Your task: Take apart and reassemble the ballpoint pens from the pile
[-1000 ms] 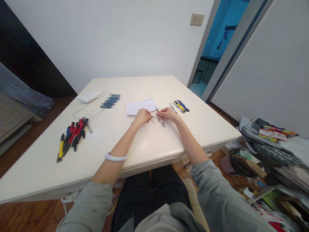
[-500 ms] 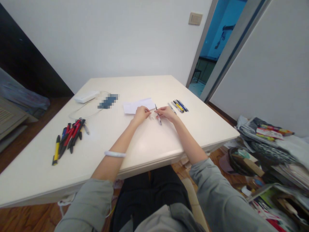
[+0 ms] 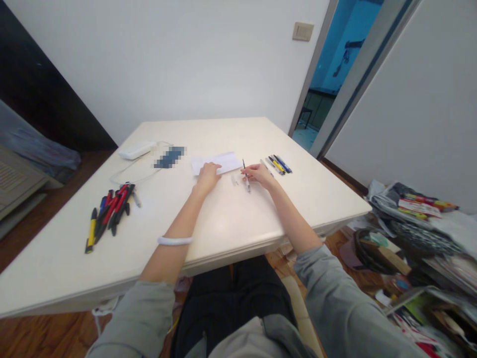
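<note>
My right hand [image 3: 259, 175] grips a slim pen [image 3: 248, 187] with a dark, thin upper end and a clear-looking lower part, tilted over the table. My left hand [image 3: 208, 175] rests at the near edge of a white sheet of paper [image 3: 229, 161], fingers stretched out and holding nothing that I can see. Between the hands lie small pale, clear pieces [image 3: 234, 180], too small to name. Just right of my right hand sits a row of pens [image 3: 278, 164] in yellow, blue and black.
A pile of red, black, blue and yellow pens [image 3: 115, 206] lies on the left of the white table [image 3: 223, 219]. Behind it are a white box-like device [image 3: 137, 149] with a cable and a blurred-out dark object [image 3: 170, 157]. Cluttered bags and boxes [image 3: 421, 233] stand at the right.
My left hand has moved left, away from my right hand, and its fingers have opened over the paper. Small clear pieces now show on the table. My right hand still holds the pen.
</note>
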`<move>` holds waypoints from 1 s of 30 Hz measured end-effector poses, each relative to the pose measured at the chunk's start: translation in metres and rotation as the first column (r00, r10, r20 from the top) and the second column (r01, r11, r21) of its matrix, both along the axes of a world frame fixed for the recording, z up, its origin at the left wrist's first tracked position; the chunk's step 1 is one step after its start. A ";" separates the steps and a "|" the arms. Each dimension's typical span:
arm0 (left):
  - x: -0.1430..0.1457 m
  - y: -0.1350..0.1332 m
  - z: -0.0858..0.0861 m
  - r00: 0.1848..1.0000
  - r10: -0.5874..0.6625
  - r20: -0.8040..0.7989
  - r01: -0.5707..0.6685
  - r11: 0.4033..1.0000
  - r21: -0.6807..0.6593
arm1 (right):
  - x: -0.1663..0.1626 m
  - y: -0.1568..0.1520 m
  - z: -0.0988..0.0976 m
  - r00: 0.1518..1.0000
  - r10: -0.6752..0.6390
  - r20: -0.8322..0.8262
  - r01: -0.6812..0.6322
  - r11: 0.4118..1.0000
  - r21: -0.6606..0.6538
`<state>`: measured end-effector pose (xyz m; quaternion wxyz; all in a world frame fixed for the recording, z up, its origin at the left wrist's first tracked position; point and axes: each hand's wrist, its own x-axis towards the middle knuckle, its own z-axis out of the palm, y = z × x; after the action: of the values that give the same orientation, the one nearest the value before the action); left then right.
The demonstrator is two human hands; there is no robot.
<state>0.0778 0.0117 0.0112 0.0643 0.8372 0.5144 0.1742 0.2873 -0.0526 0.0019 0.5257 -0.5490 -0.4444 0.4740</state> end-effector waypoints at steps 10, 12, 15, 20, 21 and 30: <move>-0.019 0.007 -0.005 0.979 0.016 -0.202 -0.048 0.987 -0.156 | -0.001 -0.002 0.004 1.000 -0.006 -0.007 0.006 1.000 -0.029; -0.022 0.008 -0.004 0.983 0.018 -0.185 -0.049 0.985 -0.168 | -0.001 -0.003 0.005 1.000 -0.007 -0.010 0.007 0.999 -0.039; -0.023 0.010 -0.004 0.991 0.035 -0.133 -0.050 0.992 -0.116 | -0.001 -0.003 0.006 1.000 -0.003 -0.018 0.002 0.999 -0.042; -0.010 0.014 -0.007 0.963 -0.261 0.069 0.254 0.962 0.100 | 0.000 -0.004 0.004 1.000 -0.004 -0.012 0.004 1.000 -0.007; -0.006 0.013 -0.009 0.934 -0.343 0.100 0.334 0.937 0.102 | 0.001 -0.004 0.004 1.000 -0.004 -0.010 0.004 1.000 -0.003; 0.016 -0.004 -0.006 0.870 -0.291 0.399 0.303 0.952 0.033 | 0.001 -0.006 0.004 0.998 0.067 0.016 -0.067 0.998 -0.001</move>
<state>0.0936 0.0078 0.0050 0.2065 0.8520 0.3582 0.3213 0.2886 -0.0590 0.0063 0.5057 -0.5377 -0.4666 0.4873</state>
